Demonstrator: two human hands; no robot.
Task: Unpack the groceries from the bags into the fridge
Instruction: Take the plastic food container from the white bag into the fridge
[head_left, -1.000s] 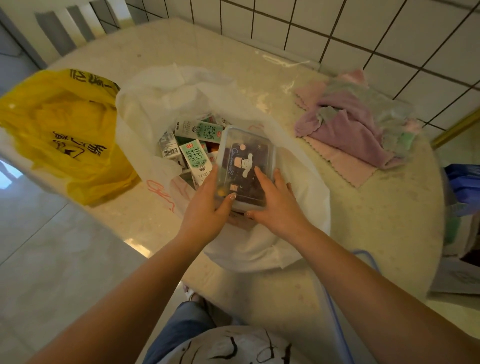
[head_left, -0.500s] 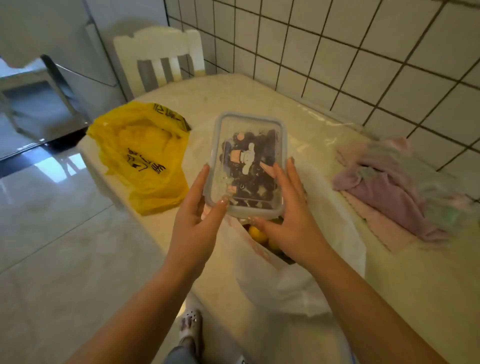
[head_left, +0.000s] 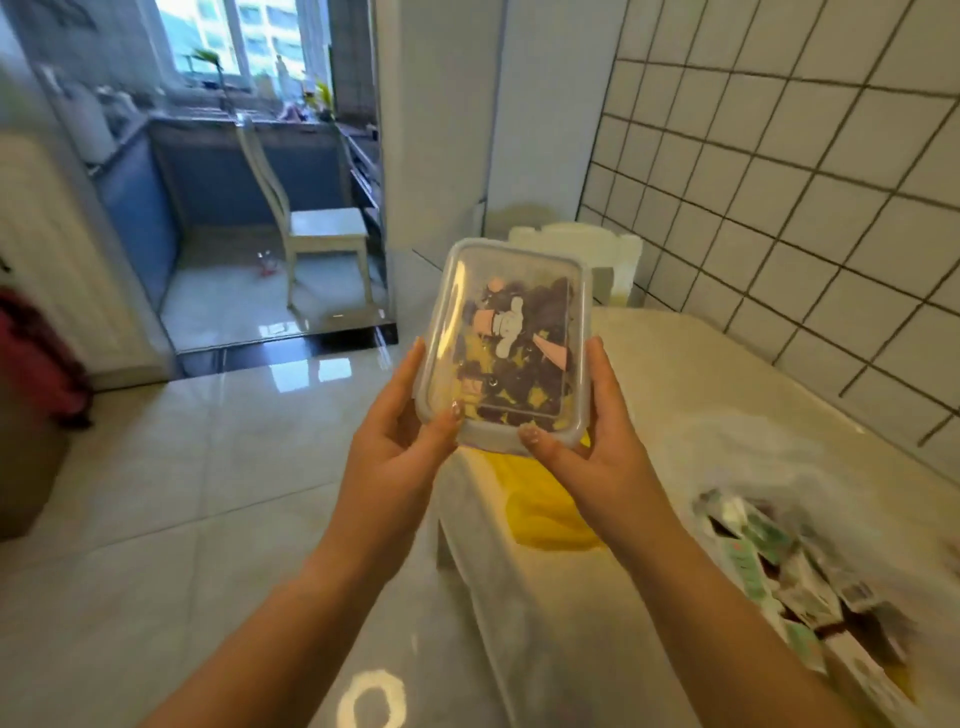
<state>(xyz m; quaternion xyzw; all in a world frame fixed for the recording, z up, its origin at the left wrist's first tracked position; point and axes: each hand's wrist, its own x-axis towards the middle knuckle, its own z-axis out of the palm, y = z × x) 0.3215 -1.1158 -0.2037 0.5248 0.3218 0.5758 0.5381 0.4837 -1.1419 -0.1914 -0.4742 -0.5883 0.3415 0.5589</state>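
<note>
A clear plastic food container (head_left: 511, 343) with dark purple contents and a cartoon sticker on its lid is held up in front of me, above the table's left edge. My left hand (head_left: 402, 441) grips its lower left side and my right hand (head_left: 597, 447) grips its lower right side. The white bag (head_left: 769, 467) lies open on the table at the lower right, with several milk cartons (head_left: 769, 571) inside. The yellow bag (head_left: 540, 504) lies on the table just below the container, partly hidden by my hands. No fridge is in view.
The marble table (head_left: 691, 374) stands against a white tiled wall (head_left: 779, 182). A white chair (head_left: 587, 249) is behind the table and another chair (head_left: 317, 223) stands in the doorway beyond a dark floor threshold (head_left: 280, 348). Glossy floor tiles spread to the left.
Both hands lifted the container out of the white bag and raised it. My view swung up and left, so the bags now lie lower right and the doorway shows.
</note>
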